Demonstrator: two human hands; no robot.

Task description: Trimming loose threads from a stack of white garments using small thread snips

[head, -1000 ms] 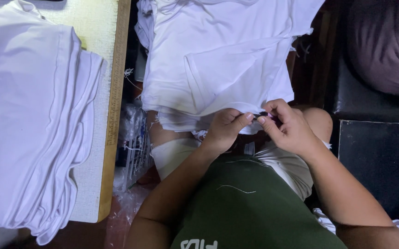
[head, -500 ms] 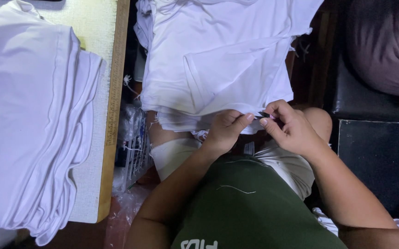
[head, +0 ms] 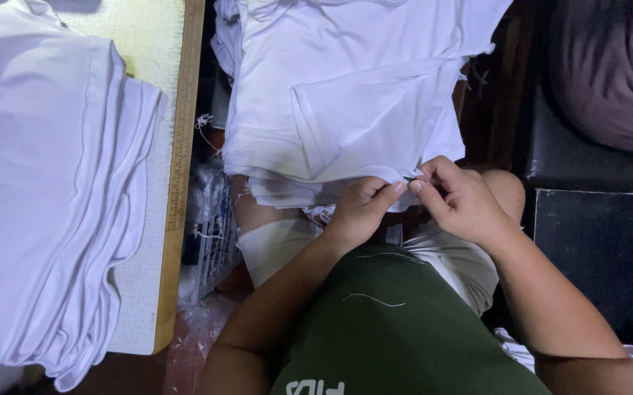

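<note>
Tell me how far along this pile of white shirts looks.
Done, it seems: a stack of white garments lies on the table at left. In hand: the left hand and right hand pinch the near edge of the top shirt on the lap pile. Left: several layers show beneath it.

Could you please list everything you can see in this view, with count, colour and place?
Stack of garments on lap: one pile, white, top centre, over the knees.
Folded garment stack: one pile, white, left, on the table.
Table: one, pale yellow top with wooden edge, left.
Small tool: one, dark, at the garment hem; its kind is unclear.
Box: one, black, right.
Loose threads: a few, white, on the green shirt.
Left hand: pinching the hem.
Right hand: holding the small tool.
</note>
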